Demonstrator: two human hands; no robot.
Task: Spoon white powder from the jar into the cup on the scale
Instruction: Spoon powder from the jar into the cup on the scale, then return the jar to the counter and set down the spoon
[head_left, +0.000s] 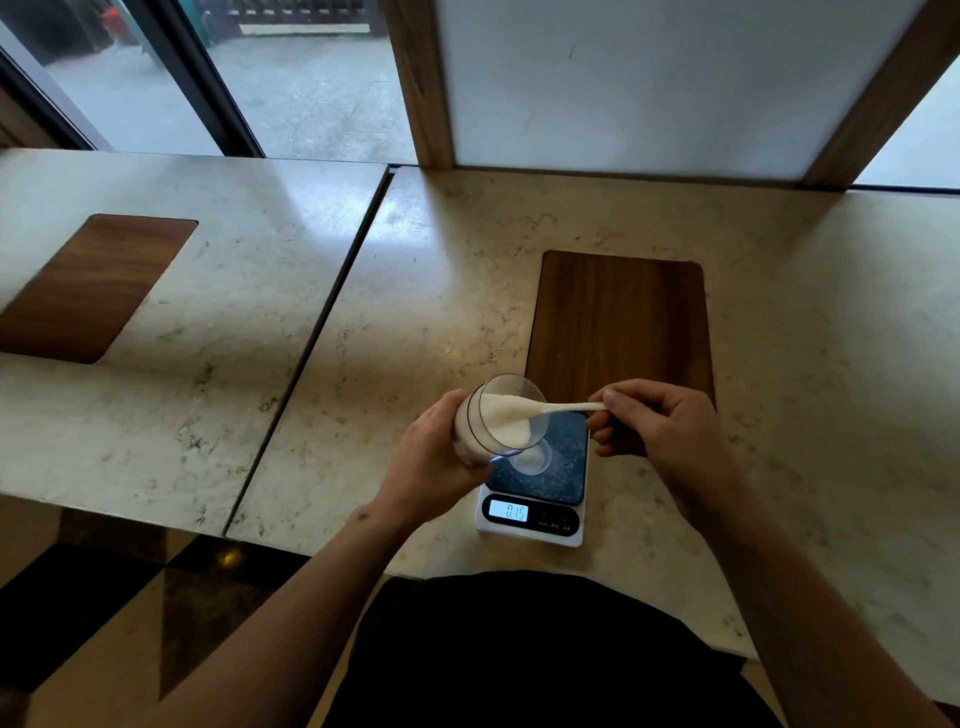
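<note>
My left hand (431, 462) grips a clear jar (501, 415) of white powder, tilted with its mouth toward the right, above the left part of the scale (535, 493). My right hand (649, 421) pinches the handle of a white spoon (550, 409). The spoon's bowl is at the jar's mouth and heaped with powder. Below the jar's mouth a small clear cup (532, 460) stands on the scale's dark plate with some white powder in it. The scale's lit display reads 015.
The scale sits near the front edge of a marble counter (415, 312). A dark wooden inlay (621, 322) lies just behind it; another (88, 291) is far left. A seam splits the counter into two slabs. A window and a white panel stand at the back.
</note>
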